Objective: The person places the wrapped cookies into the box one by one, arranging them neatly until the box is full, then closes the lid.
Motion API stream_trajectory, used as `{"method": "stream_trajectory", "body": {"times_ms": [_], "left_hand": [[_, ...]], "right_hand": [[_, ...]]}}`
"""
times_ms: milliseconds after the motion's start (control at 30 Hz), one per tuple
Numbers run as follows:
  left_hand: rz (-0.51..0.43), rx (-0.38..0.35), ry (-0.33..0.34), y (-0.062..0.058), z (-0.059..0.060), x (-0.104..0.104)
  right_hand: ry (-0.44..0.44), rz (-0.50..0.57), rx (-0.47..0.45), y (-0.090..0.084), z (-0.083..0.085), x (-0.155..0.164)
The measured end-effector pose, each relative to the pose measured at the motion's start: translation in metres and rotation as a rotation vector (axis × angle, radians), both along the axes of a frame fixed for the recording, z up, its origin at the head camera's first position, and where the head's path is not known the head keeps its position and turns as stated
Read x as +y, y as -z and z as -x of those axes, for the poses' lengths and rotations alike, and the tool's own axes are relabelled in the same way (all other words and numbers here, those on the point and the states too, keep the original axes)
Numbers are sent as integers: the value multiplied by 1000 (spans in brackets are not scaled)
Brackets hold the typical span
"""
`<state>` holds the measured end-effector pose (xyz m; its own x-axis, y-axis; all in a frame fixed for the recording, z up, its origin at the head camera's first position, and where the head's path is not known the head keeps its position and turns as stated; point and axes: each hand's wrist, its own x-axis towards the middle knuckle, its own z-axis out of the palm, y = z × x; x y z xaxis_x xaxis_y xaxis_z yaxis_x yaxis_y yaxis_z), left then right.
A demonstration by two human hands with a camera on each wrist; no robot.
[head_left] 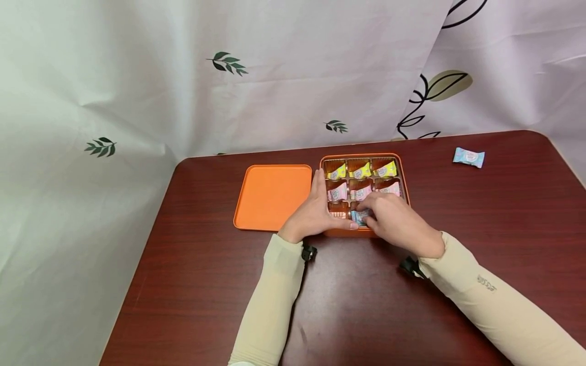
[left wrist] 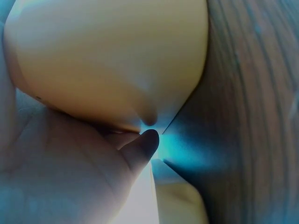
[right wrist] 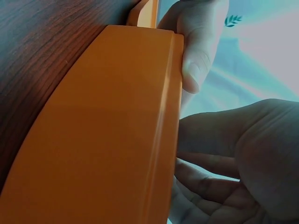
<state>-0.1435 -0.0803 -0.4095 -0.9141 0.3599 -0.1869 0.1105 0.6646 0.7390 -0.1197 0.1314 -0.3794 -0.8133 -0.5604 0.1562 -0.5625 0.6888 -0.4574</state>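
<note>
An orange box (head_left: 405,189) with a divided tray stands on the table, holding wrapped candies in its compartments. Yellow candies (head_left: 360,171) fill the back row and pink candies (head_left: 338,192) the middle row. My left hand (head_left: 313,213) rests against the box's front left corner, fingers straight along the left side and thumb lying over the front rim. With curled fingers, my right hand (head_left: 393,216) pinches a blue candy (head_left: 358,217) in the front middle compartment. The front right compartment is hidden under this hand. In the right wrist view, the fingers (right wrist: 205,135) reach over the rim.
An orange lid (head_left: 273,197) lies flat just left of the box. Another blue candy (head_left: 469,157) sits apart at the back right of the dark red wooden table (head_left: 197,284). A patterned cloth (head_left: 274,91) hangs behind the table and along its left side.
</note>
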Motion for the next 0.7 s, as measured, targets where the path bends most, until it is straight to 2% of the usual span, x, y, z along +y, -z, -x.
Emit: {"method": "stream_trajectory", "body": {"times_ms": [700], "left_hand": [[7,0,0,-1,0,1]], "right_hand": [[42,19,52,-5,-3,14]]}}
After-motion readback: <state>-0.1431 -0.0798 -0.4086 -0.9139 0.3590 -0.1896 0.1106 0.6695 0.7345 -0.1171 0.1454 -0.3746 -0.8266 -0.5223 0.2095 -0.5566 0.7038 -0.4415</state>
